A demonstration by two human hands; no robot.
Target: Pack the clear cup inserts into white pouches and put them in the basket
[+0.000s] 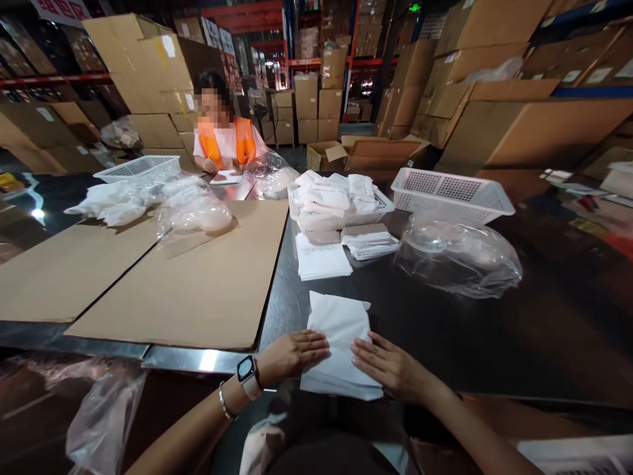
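Note:
A stack of white sheets or flat bags point(341, 330) lies at the front edge of the dark metal table, its lower end at the rim. I cannot tell whether they are paper or cloth. My left hand point(301, 349) rests on the left side of the stack with fingers stretched out. On the right side my right hand point(383, 359) lies with its fingers spread, touching the top sheet. Beyond the stack are a flat white pile point(321, 257) and a folded white bundle point(370, 241).
A white basket point(341, 221) holds folded white pieces. Right of it stand another white basket point(452, 194) and a clear plastic bag point(459, 254). Cardboard sheets point(198, 284) cover the left side. Across the table sits a person in an orange vest point(244, 142).

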